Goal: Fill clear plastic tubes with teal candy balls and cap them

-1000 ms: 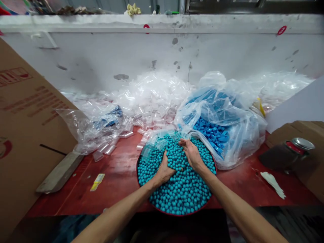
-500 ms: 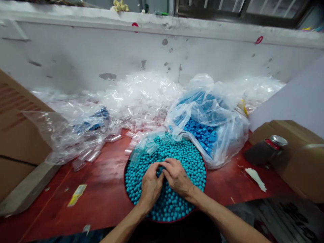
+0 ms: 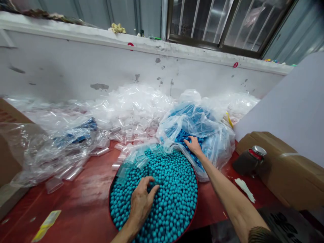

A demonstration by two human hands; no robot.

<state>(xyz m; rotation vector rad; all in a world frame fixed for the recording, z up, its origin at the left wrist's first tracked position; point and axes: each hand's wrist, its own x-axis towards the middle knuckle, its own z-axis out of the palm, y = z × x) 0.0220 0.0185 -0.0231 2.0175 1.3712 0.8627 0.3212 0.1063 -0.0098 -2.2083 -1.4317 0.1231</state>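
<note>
A round red-rimmed tub (image 3: 196, 202) full of turquoise beads (image 3: 172, 189) stands at the table's front. My left hand (image 3: 141, 199) hovers low over the beads, thumb and fingers curved and apart; I see nothing clearly held between them. Farther back, my right hand (image 3: 193, 145) reaches into the mouth of a clear plastic bag (image 3: 217, 135), its fingers spread at the small blue plastic pieces (image 3: 182, 135). Some fingertips are hidden among these pieces. Clear plastic sleeves (image 3: 140, 160) overlap the tub's back left edge.
A heap of clear plastic sleeves (image 3: 136, 108) lies along the wall. Another plastic bag with blue contents (image 3: 76, 135) is at left. A dark jar with a metal lid (image 3: 250, 160) stands beside a cardboard box (image 3: 280, 168) at right. A yellow-and-white wrapper (image 3: 47, 224) lies front left.
My hands, earlier together over the beads, have parted. The right moved forward and right into the bag of blue pieces; the left stayed over the tub. The view has tilted up and turned slightly right.
</note>
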